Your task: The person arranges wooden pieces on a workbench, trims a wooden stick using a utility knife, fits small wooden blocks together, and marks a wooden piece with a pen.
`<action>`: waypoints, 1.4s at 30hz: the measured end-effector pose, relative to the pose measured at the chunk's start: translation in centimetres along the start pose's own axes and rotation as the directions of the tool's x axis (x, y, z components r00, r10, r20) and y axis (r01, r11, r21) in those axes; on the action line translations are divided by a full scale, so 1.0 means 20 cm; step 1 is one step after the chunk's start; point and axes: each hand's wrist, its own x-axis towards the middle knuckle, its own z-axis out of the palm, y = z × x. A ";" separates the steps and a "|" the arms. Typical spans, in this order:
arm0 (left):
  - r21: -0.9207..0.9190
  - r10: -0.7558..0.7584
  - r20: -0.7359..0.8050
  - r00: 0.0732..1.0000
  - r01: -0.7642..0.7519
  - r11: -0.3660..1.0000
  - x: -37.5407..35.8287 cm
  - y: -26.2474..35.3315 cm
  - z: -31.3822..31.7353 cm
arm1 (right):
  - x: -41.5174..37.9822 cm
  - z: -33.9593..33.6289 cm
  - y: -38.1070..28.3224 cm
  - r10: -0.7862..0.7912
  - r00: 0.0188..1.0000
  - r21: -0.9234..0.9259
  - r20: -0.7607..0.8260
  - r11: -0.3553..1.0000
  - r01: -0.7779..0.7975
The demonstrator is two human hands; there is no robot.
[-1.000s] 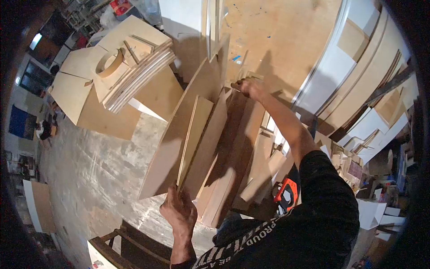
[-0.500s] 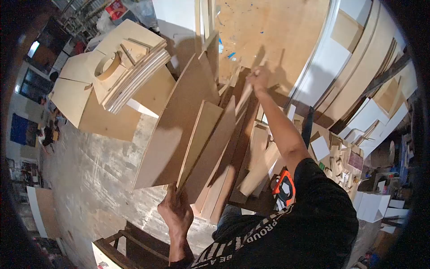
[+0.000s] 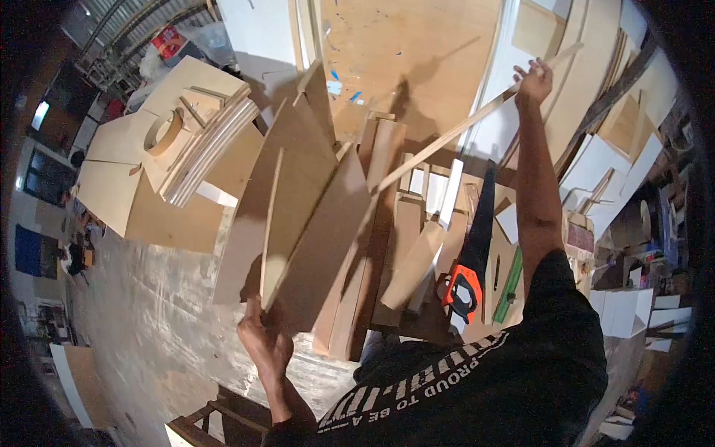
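Observation:
My right hand (image 3: 534,80) is stretched out at the upper right, fingers around a long thin wooden strip (image 3: 447,139). The strip slants down to the left, its lower end by the leaning boards. Low on the left, my left hand (image 3: 264,344) grips the bottom edge of a plywood board (image 3: 277,223), its fingers partly hidden. Against that board stands a brown panel (image 3: 324,246), with a larger brown panel (image 3: 246,231) on the other side. Long narrow timber pieces (image 3: 346,320) stand just right of them.
A handsaw (image 3: 463,292) with an orange and black handle lies on wood offcuts (image 3: 417,264) near my body. Beside it is a green tool (image 3: 509,287). Stacked curved strips (image 3: 212,145) rest on a plywood structure (image 3: 167,212) at left. More boards (image 3: 588,82) lean at right.
My right hand has swung up and right from the timber, drawing the strip out with it. My left hand has shifted slightly left and down, and the boards have spread apart.

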 end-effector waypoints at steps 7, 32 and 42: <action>0.211 0.027 -0.149 0.988 0.005 0.977 0.09 -0.01 0.18 | 0.17 -0.28 -0.68 -0.221 0.971 -0.065 -0.093 0.974 0.215; 0.197 0.375 -0.196 0.906 -0.338 0.920 0.50 0.15 0.33 | -0.27 -0.76 -1.07 -0.036 0.951 0.265 0.307 0.963 -0.049; 0.268 0.426 -0.240 0.872 -0.362 0.893 0.60 0.15 0.34 | -0.37 -0.74 -1.29 -0.047 0.961 0.213 0.272 0.977 -0.013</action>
